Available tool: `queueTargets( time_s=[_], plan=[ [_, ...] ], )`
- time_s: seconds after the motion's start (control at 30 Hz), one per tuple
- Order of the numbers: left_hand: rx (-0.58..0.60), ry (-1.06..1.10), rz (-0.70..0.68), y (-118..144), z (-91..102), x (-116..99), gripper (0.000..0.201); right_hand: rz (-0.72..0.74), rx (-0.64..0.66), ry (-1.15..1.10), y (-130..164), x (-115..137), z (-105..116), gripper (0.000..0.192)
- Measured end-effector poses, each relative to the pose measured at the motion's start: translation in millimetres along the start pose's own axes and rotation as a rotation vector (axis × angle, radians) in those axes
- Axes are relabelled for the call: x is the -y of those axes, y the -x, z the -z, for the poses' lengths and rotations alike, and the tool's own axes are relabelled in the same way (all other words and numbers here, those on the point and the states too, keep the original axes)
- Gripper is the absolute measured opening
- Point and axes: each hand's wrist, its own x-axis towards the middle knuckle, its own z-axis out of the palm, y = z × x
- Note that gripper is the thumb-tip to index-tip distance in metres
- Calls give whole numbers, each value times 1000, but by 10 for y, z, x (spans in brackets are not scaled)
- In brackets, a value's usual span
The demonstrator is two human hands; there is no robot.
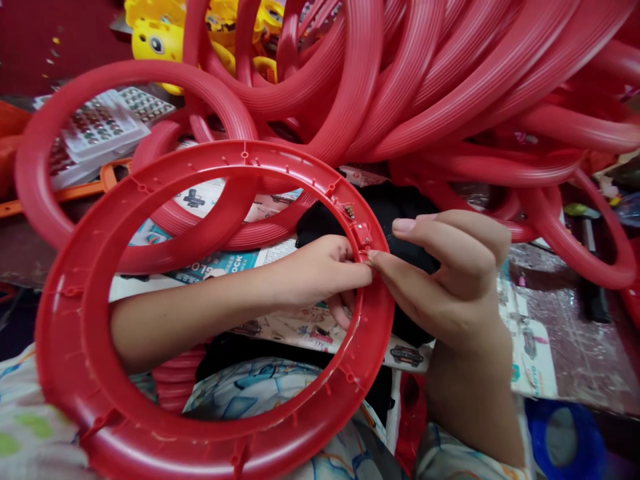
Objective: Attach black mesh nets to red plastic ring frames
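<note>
Left hand (327,268), through glossy red plastic ring (70,333), pinches inner side. Right hand (455,270) half-curled, thumb touching ring, grasp unclear; small brassy part (349,212) just beyond both.

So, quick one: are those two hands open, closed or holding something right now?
Left hand: closed, holding the inner edge of the open red ring.
Right hand: partly open, thumb tip at the ring, other fingers raised.

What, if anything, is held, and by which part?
The left hand holds the front red ring by its inner rim; for the right hand, I cannot tell.
</note>
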Motion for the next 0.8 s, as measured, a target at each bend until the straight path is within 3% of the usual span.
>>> queueTargets(
  time_s=[0.2,0.47,0.53,0.67,0.8],
  plan=[
    [22,39,16,-3,10,7,11,-25,-31,-20,-5,-2,-39,23],
    [2,-81,43,23,-33,34,8,11,158,-94,-31,-73,-54,13],
    [-28,-114,15,41,-54,41,7,-104,195,-189,-38,-76,-69,7],
    [-109,-206,-61,66,-84,40,5,-379,156,-338,-32,-36,-152,19],
    [-96,-164,-72,75,-87,23,4,-548,144,-504,-7,-43,-229,14]
  ],
)
